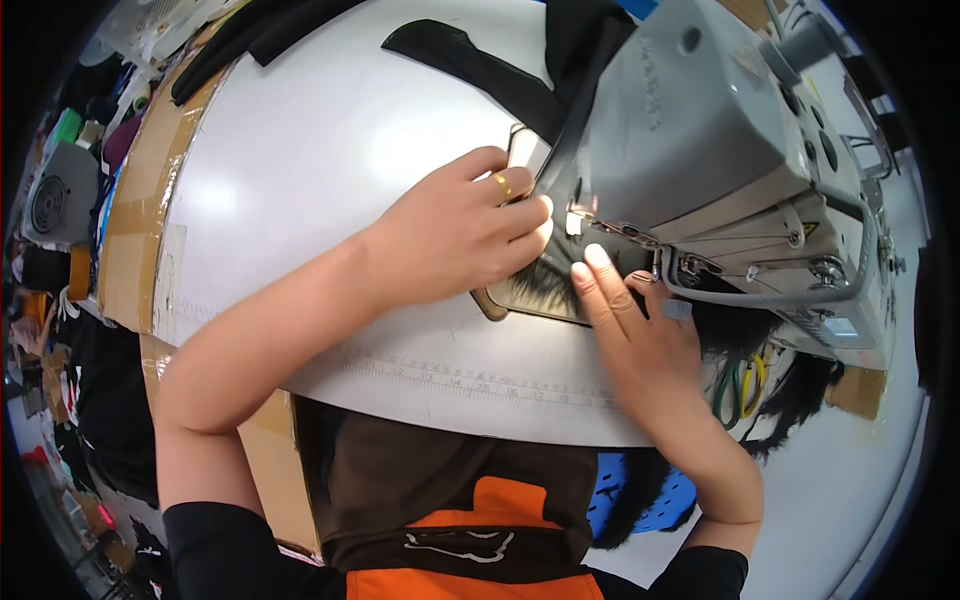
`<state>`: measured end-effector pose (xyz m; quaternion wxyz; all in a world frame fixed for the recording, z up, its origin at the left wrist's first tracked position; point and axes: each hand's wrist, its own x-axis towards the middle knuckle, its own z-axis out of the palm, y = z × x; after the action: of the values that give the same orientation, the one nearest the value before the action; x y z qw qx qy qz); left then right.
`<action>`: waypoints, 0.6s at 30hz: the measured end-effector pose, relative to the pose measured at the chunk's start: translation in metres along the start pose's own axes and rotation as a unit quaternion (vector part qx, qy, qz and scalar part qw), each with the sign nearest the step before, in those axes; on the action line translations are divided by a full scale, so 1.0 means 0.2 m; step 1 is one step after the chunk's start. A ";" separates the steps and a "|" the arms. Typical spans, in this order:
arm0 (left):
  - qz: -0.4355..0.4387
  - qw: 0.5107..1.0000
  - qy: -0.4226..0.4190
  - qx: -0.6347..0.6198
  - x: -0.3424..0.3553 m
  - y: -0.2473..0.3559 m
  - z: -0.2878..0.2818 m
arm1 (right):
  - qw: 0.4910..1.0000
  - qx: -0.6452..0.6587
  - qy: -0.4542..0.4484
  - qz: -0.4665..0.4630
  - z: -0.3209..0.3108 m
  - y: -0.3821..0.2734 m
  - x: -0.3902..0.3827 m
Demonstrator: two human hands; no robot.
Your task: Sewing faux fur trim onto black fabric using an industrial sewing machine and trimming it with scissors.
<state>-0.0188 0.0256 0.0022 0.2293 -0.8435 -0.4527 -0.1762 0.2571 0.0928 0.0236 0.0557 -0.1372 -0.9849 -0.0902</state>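
A black fabric piece (572,160) runs under the needle area of a grey sewing machine (690,120). My left hand (455,232), with a gold ring on one finger, is closed at the left edge of this cloth, fingers bent and tips hidden against it. On the near side of the needle, my right hand (640,335) lies with two fingers stretched out flat, their tips on the dark, shiny machine bed (540,297). Dark fur-like fibres show between the hands. A lamp lights the needle spot brightly.
The white table (300,170) has a printed ruler scale (455,383) along its near edge. More black cloth (470,65) lies at the back. Scissors with green and yellow handles (745,388) lie right of my right hand. Below the table is a blue basket (670,500); cardboard (150,220) edges the left.
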 end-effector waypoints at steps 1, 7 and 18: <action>-0.005 1.000 0.003 0.001 0.01 -0.03 0.02 | 0.998 -0.055 -0.004 0.011 0.00 0.01 0.00; -0.122 0.970 -0.128 0.167 0.01 -0.45 0.11 | 0.978 -0.159 -0.105 0.085 0.32 0.40 -0.11; -0.354 0.821 -0.283 0.347 -0.97 -0.94 -0.37 | 0.996 -0.047 0.070 0.040 0.24 0.55 -0.09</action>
<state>-0.2878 -0.0562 0.0082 0.2905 -0.5027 -0.7962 0.1702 0.3012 0.2013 -0.0074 0.1213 -0.1727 -0.9670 -0.1430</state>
